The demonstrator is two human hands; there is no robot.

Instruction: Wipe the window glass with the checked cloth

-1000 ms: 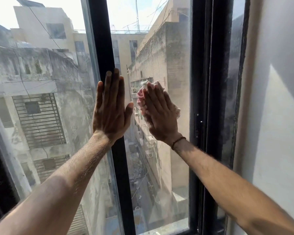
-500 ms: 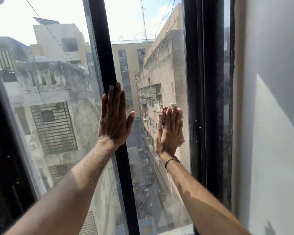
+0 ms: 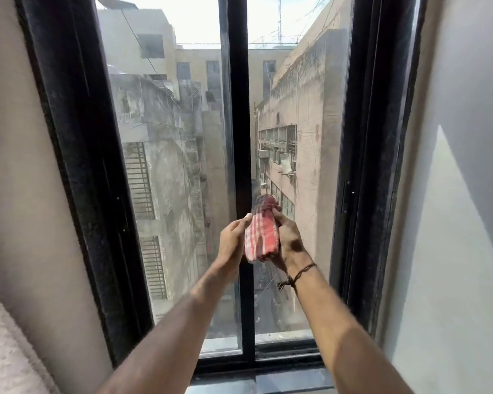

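One checked cloth point(image 3: 261, 237), red and white and bunched into a roll, sat at lower centre of the frame, clamped between two hands: the left hand point(image 3: 231, 240) curled against its left side, the right hand point(image 3: 289, 242) closed around its right side. Two panes of window glass point(image 3: 165, 172) stood behind, split by one black central mullion point(image 3: 239, 123) that the cloth partly overlapped. A dark cord bracelet point(image 3: 300, 275) circled the right wrist. Pale walls point(image 3: 467, 194) flanked the black frame point(image 3: 77, 166).

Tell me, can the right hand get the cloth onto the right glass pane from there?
Probably yes. The right hand already grips the checked cloth, the left hand touches it too, and nothing sits between them and the right glass pane.
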